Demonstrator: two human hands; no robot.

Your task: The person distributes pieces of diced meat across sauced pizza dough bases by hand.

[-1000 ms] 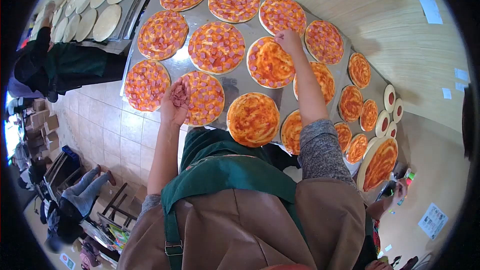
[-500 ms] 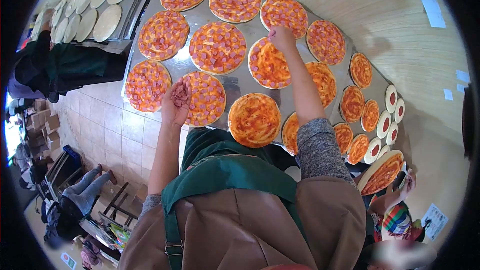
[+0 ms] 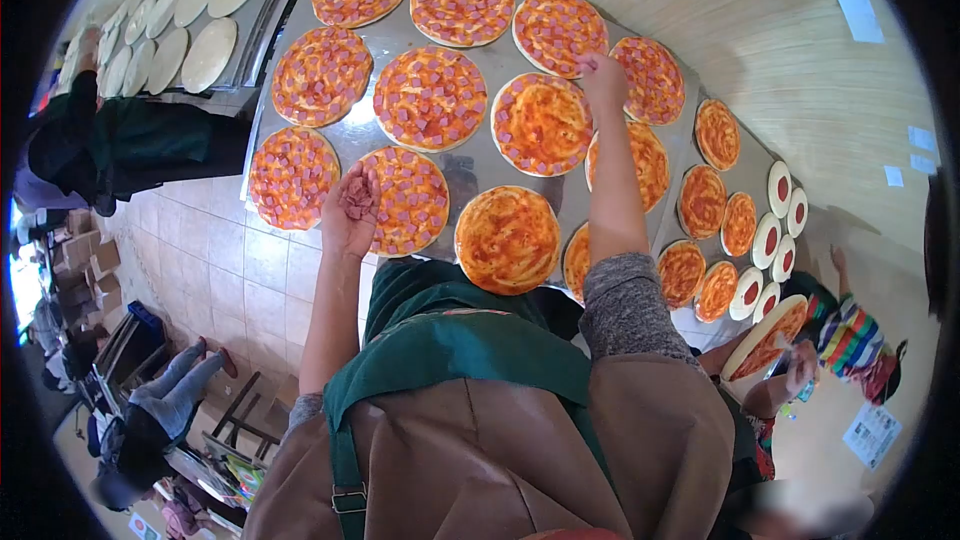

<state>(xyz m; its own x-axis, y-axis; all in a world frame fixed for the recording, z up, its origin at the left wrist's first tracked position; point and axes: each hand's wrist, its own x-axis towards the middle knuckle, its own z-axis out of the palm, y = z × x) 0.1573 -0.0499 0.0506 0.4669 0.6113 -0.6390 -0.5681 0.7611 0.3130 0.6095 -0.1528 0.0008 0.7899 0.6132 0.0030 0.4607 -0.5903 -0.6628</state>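
My left hand (image 3: 350, 225) is cupped palm up, with a small heap of diced ham (image 3: 357, 197) in it, over the edge of a ham-topped pizza (image 3: 412, 205). My right hand (image 3: 603, 83) has its fingers pinched together at the upper right rim of a sauced pizza (image 3: 545, 130). Ham cubes lie along that pizza's left and upper edge, while its middle shows only sauce and cheese. Whatever sits between my right fingertips is too small to make out. Close to my apron lies another sauced pizza (image 3: 508, 240) with no ham on it.
Several ham-topped pizzas (image 3: 430, 98) cover the left and back of the metal table (image 3: 465, 155). Smaller sauced bases (image 3: 703, 202) and bases with sauce dots (image 3: 767, 240) lie at right. A co-worker's hand (image 3: 800, 368) is near a tilted pizza (image 3: 765, 340). Plain dough rounds (image 3: 210, 55) fill another table.
My right hand has moved right along the pizza's upper rim. My left hand keeps the ham in nearly the same place. A person in a striped top shows more fully at right.
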